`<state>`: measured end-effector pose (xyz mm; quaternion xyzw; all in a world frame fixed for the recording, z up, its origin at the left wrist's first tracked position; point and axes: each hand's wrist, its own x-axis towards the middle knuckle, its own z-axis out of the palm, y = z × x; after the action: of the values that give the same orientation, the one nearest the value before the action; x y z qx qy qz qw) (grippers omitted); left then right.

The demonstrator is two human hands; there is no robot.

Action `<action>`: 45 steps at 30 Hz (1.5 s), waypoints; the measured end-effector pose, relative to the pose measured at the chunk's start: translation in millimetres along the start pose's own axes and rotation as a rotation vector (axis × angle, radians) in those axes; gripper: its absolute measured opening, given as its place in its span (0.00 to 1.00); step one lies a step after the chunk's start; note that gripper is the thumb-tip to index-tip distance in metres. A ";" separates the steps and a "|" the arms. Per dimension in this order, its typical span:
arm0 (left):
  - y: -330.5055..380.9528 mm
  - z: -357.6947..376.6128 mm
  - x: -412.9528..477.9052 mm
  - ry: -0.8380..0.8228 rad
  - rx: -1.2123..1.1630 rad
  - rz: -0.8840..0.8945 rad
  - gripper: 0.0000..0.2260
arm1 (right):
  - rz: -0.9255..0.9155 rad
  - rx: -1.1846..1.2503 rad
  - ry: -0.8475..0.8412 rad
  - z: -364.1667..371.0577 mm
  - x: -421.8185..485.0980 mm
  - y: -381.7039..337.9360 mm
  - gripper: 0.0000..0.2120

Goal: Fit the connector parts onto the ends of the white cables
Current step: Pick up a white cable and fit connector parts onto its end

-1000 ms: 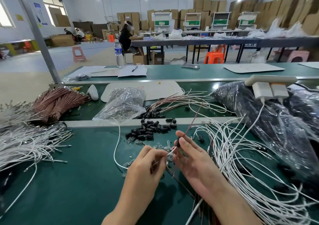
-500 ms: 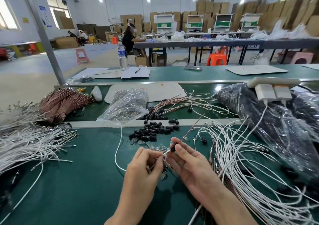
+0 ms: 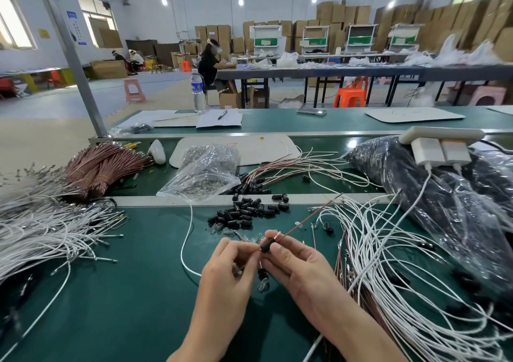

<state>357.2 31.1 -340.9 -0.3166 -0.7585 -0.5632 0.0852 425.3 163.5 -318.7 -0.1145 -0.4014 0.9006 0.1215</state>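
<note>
Both hands meet low in the middle of the frame, above the green tabletop (image 3: 125,292). The right hand (image 3: 297,267) pinches a black connector part (image 3: 265,246) between thumb and forefinger. The left hand (image 3: 230,261), fingers curled, pinches at that part's left end. A reddish-brown cable (image 3: 308,220) runs from the part's upper end up toward the right. Right of the hands lies a loose tangle of white cables (image 3: 388,253), some passing under the right forearm. Just above the hands sits a heap of black connector parts (image 3: 244,213), and above that a clear plastic bag (image 3: 205,170). At the left edge lies a white cable bundle (image 3: 41,231), with a reddish-brown bundle (image 3: 105,164) above it.
</note>
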 end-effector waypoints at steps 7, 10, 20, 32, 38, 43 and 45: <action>-5.0 -4.2 -0.8 -0.037 0.068 0.049 0.09 | -0.075 0.036 0.074 -3.3 1.0 -7.7 0.10; -10.1 -7.0 0.2 -0.028 0.122 0.086 0.02 | -0.089 0.062 0.092 -7.0 1.1 -12.7 0.10; -2.9 -11.3 -1.1 -0.025 0.245 0.126 0.05 | -0.147 0.056 0.110 -5.8 -1.4 -18.9 0.10; 0.9 -18.7 -1.3 0.007 0.322 0.167 0.06 | -0.208 0.064 0.130 -5.5 -7.2 -24.0 0.10; 5.4 -12.0 -3.7 -0.019 0.339 0.204 0.07 | -0.150 -0.051 0.057 2.2 -8.5 -8.9 0.11; 0.7 -20.4 -1.0 -0.003 0.311 0.154 0.07 | -0.234 0.048 0.125 -5.4 -6.7 -23.5 0.11; 1.7 -21.4 -0.7 -0.004 0.314 0.172 0.04 | -0.247 0.101 0.139 -11.2 -8.1 -29.5 0.11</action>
<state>353.8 11.7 -332.3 -0.3643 -0.8074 -0.4278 0.1799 440.1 187.9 -302.9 -0.1202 -0.3574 0.8876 0.2645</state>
